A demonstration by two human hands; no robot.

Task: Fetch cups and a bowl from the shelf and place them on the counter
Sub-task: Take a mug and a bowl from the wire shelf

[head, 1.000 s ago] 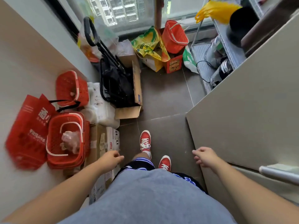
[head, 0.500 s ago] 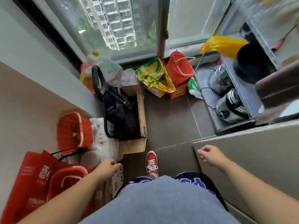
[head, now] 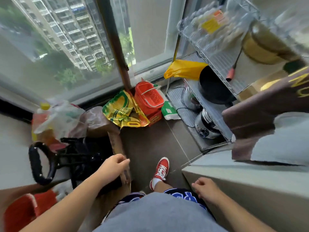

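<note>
Fingers (head: 122, 160) empty, well apart fr wire shelf (head: 215, 64)

Ahead of your hands, a red basket (head: 149, 96) sits on the floor by the window, touching a crumpled yellow-green bag (head: 122, 113). Beyond your left hand lies a black trolley (head: 73, 158) against a cardboard box (head: 117, 144). Beyond your right hand hangs a yellow plastic bag (head: 184, 69).
</note>
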